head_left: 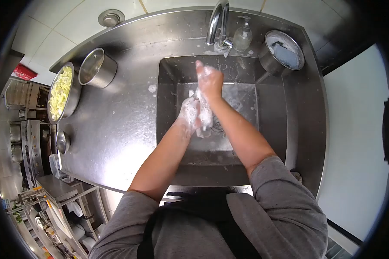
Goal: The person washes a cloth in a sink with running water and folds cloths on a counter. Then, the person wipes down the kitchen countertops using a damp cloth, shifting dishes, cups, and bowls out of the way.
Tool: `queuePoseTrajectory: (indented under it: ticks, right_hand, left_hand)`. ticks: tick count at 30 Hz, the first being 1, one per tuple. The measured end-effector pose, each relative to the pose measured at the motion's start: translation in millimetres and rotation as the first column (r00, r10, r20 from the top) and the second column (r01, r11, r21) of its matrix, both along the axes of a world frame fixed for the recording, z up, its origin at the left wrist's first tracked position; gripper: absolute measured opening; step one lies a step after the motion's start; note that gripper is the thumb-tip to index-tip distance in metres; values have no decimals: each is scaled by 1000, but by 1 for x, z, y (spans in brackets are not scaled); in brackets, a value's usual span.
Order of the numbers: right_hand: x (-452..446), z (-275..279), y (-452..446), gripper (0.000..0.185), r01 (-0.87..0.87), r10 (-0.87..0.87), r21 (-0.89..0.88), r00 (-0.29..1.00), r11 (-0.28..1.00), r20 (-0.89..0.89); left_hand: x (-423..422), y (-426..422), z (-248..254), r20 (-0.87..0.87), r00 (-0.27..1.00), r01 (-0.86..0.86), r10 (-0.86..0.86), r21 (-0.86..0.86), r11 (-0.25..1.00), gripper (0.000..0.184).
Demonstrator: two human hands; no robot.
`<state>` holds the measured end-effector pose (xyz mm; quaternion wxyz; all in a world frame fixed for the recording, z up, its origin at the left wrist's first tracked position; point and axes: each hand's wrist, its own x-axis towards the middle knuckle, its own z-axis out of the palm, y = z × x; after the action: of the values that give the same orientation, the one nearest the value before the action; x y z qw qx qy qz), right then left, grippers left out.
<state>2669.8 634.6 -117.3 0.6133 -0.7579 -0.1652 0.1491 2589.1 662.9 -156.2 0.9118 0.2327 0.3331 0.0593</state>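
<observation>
Thick white lather covers both of my hands above the sink basin [246, 159]. My right hand [210, 84] is closed, its knuckles toward the right and a fingertip pointing up toward the tap. Just below and to the left, my left hand [189, 113] has its fingers curled in against a white, foamy mass [206, 115] between the hands. Whether that mass is only suds or a soaked item under suds, I cannot tell. The drain [217, 126] shows partly beneath the hands. Behind them stand the chrome tap [216, 26] and a clear pump bottle [243, 36].
On the steel counter [125, 112] at left are a bowl of chopped pale-green vegetable [61, 93], a steel pot [98, 69] and a small bowl [63, 142]. A steel pot with soapy water and a bluish-grey item [285, 56] stands at right. Shelving [60, 207] is lower left.
</observation>
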Motion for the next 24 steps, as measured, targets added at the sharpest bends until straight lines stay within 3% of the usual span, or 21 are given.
queuePoseTrajectory:
  ticks: [1,2,3,4,5,7,8,9,11,12,13,15,16,17,18,19,20,21,22,23,24]
  right_hand:
    - [-4,7,-5,40,-46,45,-21,998,999,-44]
    - [-32,-30,6,44,-25,0,94,966,995,258]
    - [-60,-69,17,47,-35,-77,203,852,978,517]
    - [-55,-63,16,47,-35,-75,200,851,979,520]
    - [-49,-48,13,48,-4,-87,226,916,974,392]
    - [-24,-25,10,50,77,-112,270,987,960,119]
    - [12,-28,6,52,138,-189,198,944,970,269]
    - [34,-41,6,44,140,-166,142,966,980,196]
    - [55,-54,3,36,125,-136,86,981,988,135]
    - [57,-55,2,37,50,-56,117,998,992,41]
    - [59,-57,1,38,-20,28,156,998,987,-53]
    - [53,-54,-15,38,-131,127,87,991,988,49]
    - [43,-60,-22,41,-378,371,121,926,918,76]
    - [38,-64,-29,48,-597,586,148,802,789,113]
    - [46,-4,-48,47,-744,834,-541,536,393,-131]
    - [52,10,-57,47,-744,833,-539,538,395,-132]
    - [58,19,-65,41,-787,856,-431,513,441,-60]
    - [63,21,-72,35,-826,872,-315,489,468,15]
    - [72,13,-82,27,-758,758,-9,651,652,20]
    - [75,17,-86,20,-584,619,292,785,757,-34]
    - [74,17,-88,10,-244,447,521,839,818,-309]
  left_hand:
    - [-4,10,-18,36,999,29,-28,-13,1000,26]
    - [-6,26,-54,219,975,-4,22,-85,996,25]
    - [-7,41,-110,574,811,-6,112,-183,983,25]
    - [-9,51,-147,682,725,15,93,-151,988,26]
    - [-10,42,-120,680,727,16,96,-157,987,26]
    - [-11,20,-30,40,998,45,-41,-90,995,30]
    - [-11,23,-49,145,987,71,-65,-33,997,30]
    - [-13,19,-33,147,987,71,-66,-32,997,30]
    - [-14,10,16,93,987,103,-128,232,967,34]
    - [-13,18,15,260,958,112,-124,60,992,40]
    - [-13,41,8,417,869,335,-267,-98,937,45]
    - [-19,51,31,252,894,308,-370,252,917,52]
    - [-22,51,46,-4,952,279,-307,427,860,47]
    - [-25,54,39,-7,953,277,-304,426,861,47]
    - [-28,61,28,-65,901,349,-429,697,627,43]
    - [-30,68,22,-164,836,366,-523,878,309,41]
    - [-33,78,40,-492,744,443,-451,870,-217,44]
    - [-37,89,28,-493,745,445,-450,869,-216,44]
    - [-41,100,7,-424,790,436,-443,896,-81,45]
    - [-41,102,10,-352,833,412,-427,910,53,46]
    - [-43,104,15,-332,816,416,-473,906,82,50]
